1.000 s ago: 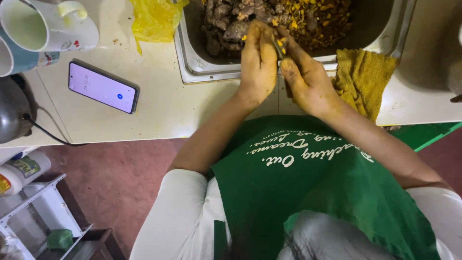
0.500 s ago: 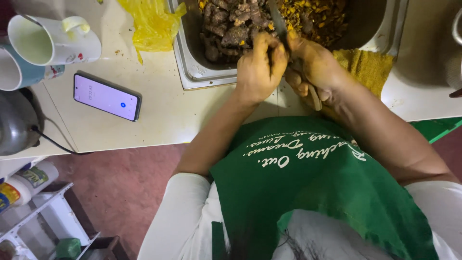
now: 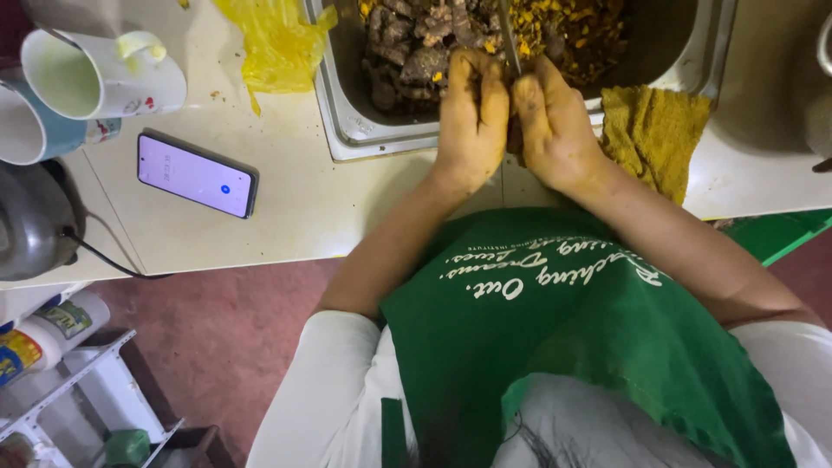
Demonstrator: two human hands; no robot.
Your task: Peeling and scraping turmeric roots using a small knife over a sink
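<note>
Thin grey knife blade (image 3: pixel 510 39) betw. yellow-stained hands; right hand (image 3: pixel 555 121) clasping it; left hand (image 3: pixel 472 117) curled alongside.

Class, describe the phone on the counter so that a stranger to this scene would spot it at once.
Start at the pale counter, left of the metal tray. The phone lies flat below the two mugs, its screen lit. It is the only flat, dark-edged rectangle there.
</note>
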